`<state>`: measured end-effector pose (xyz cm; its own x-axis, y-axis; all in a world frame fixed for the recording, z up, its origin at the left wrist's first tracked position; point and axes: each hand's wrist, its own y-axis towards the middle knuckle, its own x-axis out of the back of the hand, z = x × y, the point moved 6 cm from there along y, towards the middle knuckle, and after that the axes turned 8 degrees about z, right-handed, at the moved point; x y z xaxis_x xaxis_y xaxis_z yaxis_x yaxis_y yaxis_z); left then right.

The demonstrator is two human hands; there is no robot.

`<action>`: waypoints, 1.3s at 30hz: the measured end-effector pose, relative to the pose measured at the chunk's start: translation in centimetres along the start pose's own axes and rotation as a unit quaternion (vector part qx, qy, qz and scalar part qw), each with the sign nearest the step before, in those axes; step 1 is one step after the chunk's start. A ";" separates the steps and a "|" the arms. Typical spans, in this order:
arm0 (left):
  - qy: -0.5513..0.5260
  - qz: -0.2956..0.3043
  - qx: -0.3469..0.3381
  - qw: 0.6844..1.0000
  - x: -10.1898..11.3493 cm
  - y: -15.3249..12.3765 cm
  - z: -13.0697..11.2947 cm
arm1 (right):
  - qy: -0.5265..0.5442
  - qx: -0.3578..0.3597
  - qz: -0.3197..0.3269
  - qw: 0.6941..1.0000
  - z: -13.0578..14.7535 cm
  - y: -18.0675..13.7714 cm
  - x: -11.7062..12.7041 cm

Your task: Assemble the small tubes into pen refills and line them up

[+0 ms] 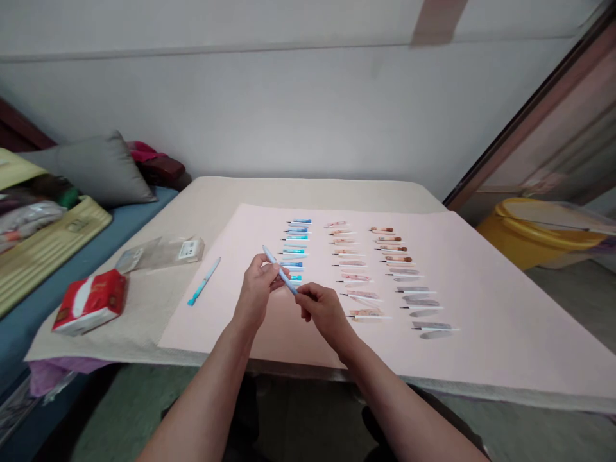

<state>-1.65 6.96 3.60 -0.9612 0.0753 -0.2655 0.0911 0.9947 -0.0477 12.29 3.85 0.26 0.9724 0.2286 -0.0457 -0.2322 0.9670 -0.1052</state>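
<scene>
Over the near middle of the pink sheet (481, 308), the left hand (255, 282) pinches a blue pen (280, 271) and the right hand (322, 308) grips its lower tip. One whole pen (204, 282) lies to the left. The three columns of parts (353, 269) beyond look unassembled.

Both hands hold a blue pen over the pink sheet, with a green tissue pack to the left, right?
No: the head view shows the tissue pack is red, not green. Left hand and right hand do hold the blue pen over the pink sheet.
</scene>
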 end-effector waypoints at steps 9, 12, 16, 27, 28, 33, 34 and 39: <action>-0.024 -0.005 -0.025 0.999 -0.3 -0.2 0.3 | 0.112 -0.031 0.038 0.993 -0.7 0.1 -0.7; -0.022 0.003 -0.028 0.999 -0.7 -0.4 0.7 | -0.008 0.022 -0.033 0.999 0.2 0.0 0.0; -0.041 0.037 -0.011 0.998 -1.1 -0.3 1.2 | 0.051 -0.026 0.001 0.998 -0.2 0.0 -0.3; -0.054 -0.015 0.010 0.998 -0.3 0.1 1.6 | -0.097 -0.016 -0.023 0.995 -0.2 0.2 0.4; -0.055 -0.020 0.004 0.998 -0.2 0.2 1.6 | -0.089 -0.020 -0.018 0.996 -0.2 0.1 0.2; -0.077 -0.014 0.021 0.997 0.4 0.6 1.9 | 0.058 -0.045 0.025 0.997 -0.8 0.0 -0.8; -0.081 -0.013 0.025 0.996 0.4 0.6 1.9 | 0.072 -0.044 0.026 0.996 -0.9 0.1 -0.8; -0.085 -0.011 0.035 0.996 0.3 0.4 1.7 | -0.029 -0.030 -0.002 0.999 -0.9 0.2 -0.3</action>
<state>-1.44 7.23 1.83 -0.9058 0.0349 -0.4223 0.0941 0.9883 -0.1202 11.94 3.92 -0.63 0.9726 0.2322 0.0125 -0.2270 0.9598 -0.1652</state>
